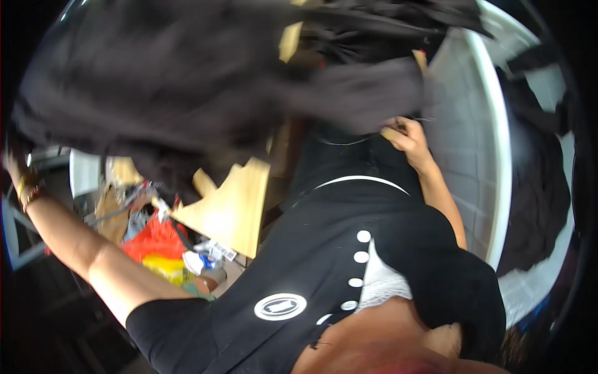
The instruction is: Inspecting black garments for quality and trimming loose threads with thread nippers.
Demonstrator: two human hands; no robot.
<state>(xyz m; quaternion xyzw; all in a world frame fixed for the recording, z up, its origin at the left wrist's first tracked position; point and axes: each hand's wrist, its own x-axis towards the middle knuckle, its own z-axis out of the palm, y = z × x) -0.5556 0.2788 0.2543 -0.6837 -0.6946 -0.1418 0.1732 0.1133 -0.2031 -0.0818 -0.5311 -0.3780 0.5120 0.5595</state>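
Note:
A large dark grey-brown piece of cloth (156, 81) spreads across the upper left and middle, smeared by motion. My right hand (408, 142) is closed at its right end, fingers pinched on the edge, where thin loose threads show. At the far left rim, my left hand (15, 161) meets the cloth's other end; its fingers are dark, blurred and mostly hidden. That arm is stretched out sideways, with bracelets on the wrist. Behind the moving cloth, more dark fabric (374, 37) lies bunched up at the top.
A white-rimmed bin or partition (498, 156) stands to my right, with dark cloth (532, 181) beyond it. A pale wooden board (230, 212) juts out at my left. Below it lie a red bag (156, 240), a yellow packet (167, 269) and mixed clutter.

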